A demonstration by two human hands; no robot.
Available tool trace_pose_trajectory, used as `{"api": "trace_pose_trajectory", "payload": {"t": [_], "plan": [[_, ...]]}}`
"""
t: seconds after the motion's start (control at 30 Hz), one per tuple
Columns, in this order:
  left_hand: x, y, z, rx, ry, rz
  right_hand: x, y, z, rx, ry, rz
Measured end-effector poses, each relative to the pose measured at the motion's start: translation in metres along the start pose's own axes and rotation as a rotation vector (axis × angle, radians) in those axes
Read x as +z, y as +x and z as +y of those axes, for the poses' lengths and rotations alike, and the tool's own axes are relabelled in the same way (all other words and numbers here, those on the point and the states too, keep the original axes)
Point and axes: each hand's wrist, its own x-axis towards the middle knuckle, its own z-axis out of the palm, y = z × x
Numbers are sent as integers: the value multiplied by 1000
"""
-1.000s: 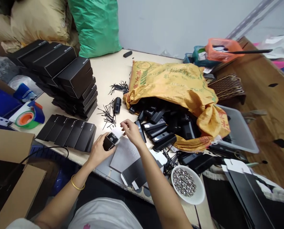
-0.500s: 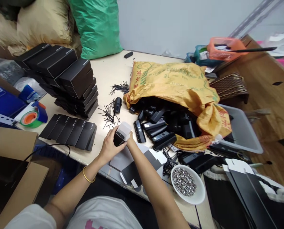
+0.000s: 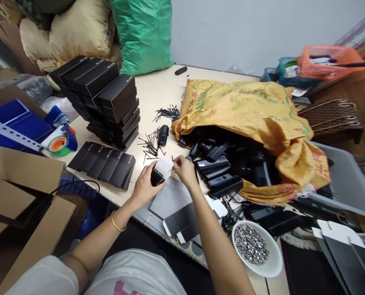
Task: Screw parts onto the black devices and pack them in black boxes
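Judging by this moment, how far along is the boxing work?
Partway, it seems. Looking done: the closed boxes in the tall stack and overlapping row, contents hidden. In hand: a small black box, white flap up, held by the left hand, with the right hand close by. Apparently left: black devices at the yellow sack's mouth and an unfolded carton.

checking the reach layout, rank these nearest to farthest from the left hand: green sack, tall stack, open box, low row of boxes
1. Open box: in the left hand's grip.
2. Low row of boxes: just to its left.
3. Tall stack: ahead and left, behind the row.
4. Green sack: straight ahead, at the table's back.
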Motion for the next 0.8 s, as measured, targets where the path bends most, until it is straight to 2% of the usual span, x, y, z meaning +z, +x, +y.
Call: {"api": "trace_pose_trajectory", "payload": {"t": [0.13,0.23,0.3,0.4,0.53,0.63,0.7,0.8], "plan": [[5,4,2,-3,34,-53,-50,-30,32,-61,73,189],[15,6,8,17,35,-85,-78,-53,47,-160,-56,271],[21,7,13,39,37,-122,-91,-66,48,-182,-168,279],[28,6,21,72,56,-184,-104,-85,34,-263,-244,225],[32,4,30,180,15,-252,-110,-104,1,-524,-402,15],[35,1,33,257,-89,-266,-107,-110,-8,-645,-323,-74],[37,-2,33,251,-170,-243,-101,-111,-3,-641,-150,41],[45,-10,32,223,-289,-171,-83,-110,12,-468,105,367]]}}
